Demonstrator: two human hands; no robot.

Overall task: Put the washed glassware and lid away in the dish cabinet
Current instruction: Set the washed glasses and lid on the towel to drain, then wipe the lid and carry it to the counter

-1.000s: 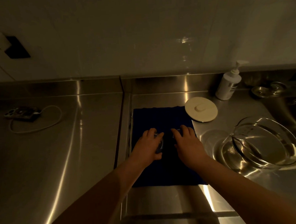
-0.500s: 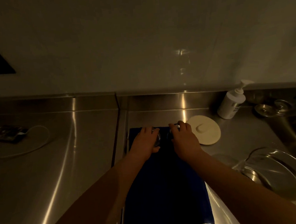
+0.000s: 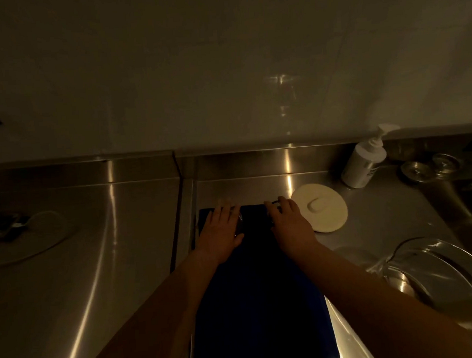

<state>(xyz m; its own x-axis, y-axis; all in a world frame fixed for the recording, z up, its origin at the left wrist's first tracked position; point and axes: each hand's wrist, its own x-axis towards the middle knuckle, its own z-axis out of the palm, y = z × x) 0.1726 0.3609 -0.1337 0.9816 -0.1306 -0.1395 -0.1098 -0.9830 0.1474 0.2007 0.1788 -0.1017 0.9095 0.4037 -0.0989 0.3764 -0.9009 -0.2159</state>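
Your left hand (image 3: 221,230) and right hand (image 3: 289,224) reach over the far edge of the dark blue mat (image 3: 261,303) on the steel surface (image 3: 96,272). Each hand curls over a small glass (image 3: 240,220), barely visible in the dim light; how firmly you grip cannot be told. The cream lid (image 3: 322,207) lies flat just beside your right hand. Large glass bowls (image 3: 442,276) sit near the surface's right edge, a pump bottle (image 3: 363,164) by the back edge.
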